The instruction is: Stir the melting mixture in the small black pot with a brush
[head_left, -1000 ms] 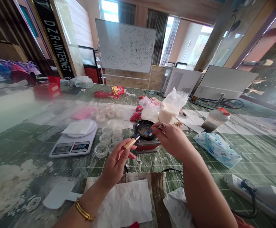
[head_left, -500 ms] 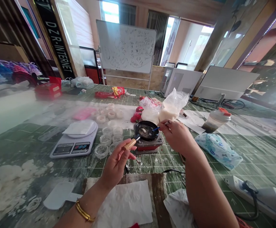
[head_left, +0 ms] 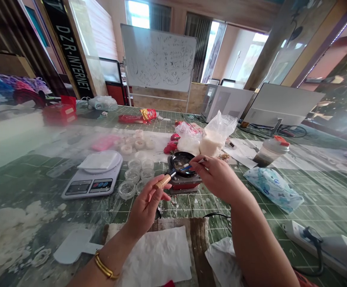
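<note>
My left hand [head_left: 149, 203] is closed around the wooden handle of a small black frying pan [head_left: 173, 158]. The pan rests on a small red and silver stove [head_left: 185, 186] and holds some liquid with pale bits in it. Between the fingertips of my right hand [head_left: 213, 173] is a thin blue stick [head_left: 185, 168], its lower end inside the pan; what kind of tool it is cannot be made out. Several clear round plastic cups [head_left: 127, 189] stand left of the stove. Behind the pan lean plastic bags of white powder or grains [head_left: 211, 144].
A kitchen scale [head_left: 94, 175] stands at the left, with white crumbs [head_left: 8, 227] and a white scraper [head_left: 73, 245] in front. To the right are a shaker bottle [head_left: 271, 151], a tissue pack [head_left: 273, 189] and a power strip [head_left: 326, 243]. Paper on a cloth [head_left: 158, 255] lies nearest me.
My right hand has moved left and slightly down, bringing the blue stick across to the handle side of the pan. My left hand and the pan stay in place.
</note>
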Available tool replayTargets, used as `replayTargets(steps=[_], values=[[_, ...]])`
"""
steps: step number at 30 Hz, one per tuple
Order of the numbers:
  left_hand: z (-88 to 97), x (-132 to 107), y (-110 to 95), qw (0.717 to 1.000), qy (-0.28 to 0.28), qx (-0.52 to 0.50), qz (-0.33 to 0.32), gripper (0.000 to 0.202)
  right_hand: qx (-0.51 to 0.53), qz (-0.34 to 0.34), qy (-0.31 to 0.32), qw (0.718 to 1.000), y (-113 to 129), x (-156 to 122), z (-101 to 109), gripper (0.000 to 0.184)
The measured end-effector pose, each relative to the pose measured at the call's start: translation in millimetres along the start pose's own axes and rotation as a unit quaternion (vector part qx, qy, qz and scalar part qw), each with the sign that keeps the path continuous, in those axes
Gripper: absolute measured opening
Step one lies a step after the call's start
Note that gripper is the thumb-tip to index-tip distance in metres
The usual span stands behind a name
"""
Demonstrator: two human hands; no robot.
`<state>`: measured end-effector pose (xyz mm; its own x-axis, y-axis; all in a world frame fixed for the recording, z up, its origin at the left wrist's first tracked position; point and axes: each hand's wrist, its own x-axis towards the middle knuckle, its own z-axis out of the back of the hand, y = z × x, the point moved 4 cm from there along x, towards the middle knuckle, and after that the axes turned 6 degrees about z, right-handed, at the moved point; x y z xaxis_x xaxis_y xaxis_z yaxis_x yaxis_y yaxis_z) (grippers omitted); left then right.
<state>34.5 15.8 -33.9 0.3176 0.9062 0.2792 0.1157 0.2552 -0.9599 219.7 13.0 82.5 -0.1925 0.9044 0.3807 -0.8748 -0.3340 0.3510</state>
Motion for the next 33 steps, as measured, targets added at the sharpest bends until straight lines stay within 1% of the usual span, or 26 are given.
replayTargets(steps=[2, 4, 6, 8, 11, 13, 16, 17, 21, 23, 25, 27, 29, 31, 33], values=[[0.0, 0, 0, 1.0, -0.001, 0.001, 0.002, 0.032, 0.004, -0.011, -0.004, 1.0, -1, 2, -1, 0.025], [0.0, 1, 0, 1.0, -0.001, 0.0, 0.002, 0.032, -0.035, -0.046, -0.019, 0.998, -7, 3, 0, 0.024], [-0.1, 1, 0, 1.0, 0.001, -0.003, 0.0, 0.031, -0.065, -0.059, -0.028, 0.996, -10, 3, 3, 0.024], [-0.1, 0, 0, 1.0, 0.001, -0.003, -0.001, 0.032, -0.052, -0.036, -0.02, 0.998, -9, 1, 3, 0.024], [0.4, 0, -1, 1.0, -0.002, 0.001, 0.001, 0.032, -0.001, 0.002, -0.007, 1.0, -4, 1, 0, 0.024], [0.8, 1, -1, 1.0, -0.003, 0.002, 0.001, 0.031, -0.011, -0.013, -0.016, 1.0, -6, 3, -1, 0.023], [0.7, 1, -1, 1.0, 0.001, -0.001, -0.001, 0.031, -0.059, -0.057, -0.039, 0.996, -13, 2, 3, 0.022], [0.5, 1, -1, 1.0, 0.002, -0.001, 0.0, 0.031, -0.06, -0.057, -0.038, 0.996, -13, 2, 5, 0.022], [-0.1, 0, -1, 1.0, 0.001, 0.001, 0.005, 0.032, 0.005, -0.004, -0.007, 1.0, -5, 0, 2, 0.022], [-0.1, 0, -2, 1.0, -0.002, 0.0, 0.004, 0.032, 0.004, -0.009, -0.013, 1.0, -5, 1, 1, 0.022], [-0.3, 0, -2, 1.0, -0.001, -0.003, 0.003, 0.032, -0.031, -0.036, -0.03, 0.998, -9, 2, 2, 0.022], [-0.9, 0, -2, 1.0, 0.004, -0.005, 0.001, 0.032, -0.058, -0.047, -0.037, 0.996, -11, 0, 4, 0.022], [-1.2, 0, -1, 1.0, 0.005, -0.005, -0.001, 0.032, -0.044, -0.029, -0.029, 0.998, -8, -1, 4, 0.023], [-1.0, 0, -1, 1.0, 0.003, -0.004, -0.002, 0.032, -0.002, -0.003, -0.013, 1.0, -4, 0, 1, 0.024], [-0.4, 0, 0, 1.0, -0.001, -0.005, -0.001, 0.032, 0.016, 0.003, -0.011, 1.0, -3, 1, -1, 0.023]])
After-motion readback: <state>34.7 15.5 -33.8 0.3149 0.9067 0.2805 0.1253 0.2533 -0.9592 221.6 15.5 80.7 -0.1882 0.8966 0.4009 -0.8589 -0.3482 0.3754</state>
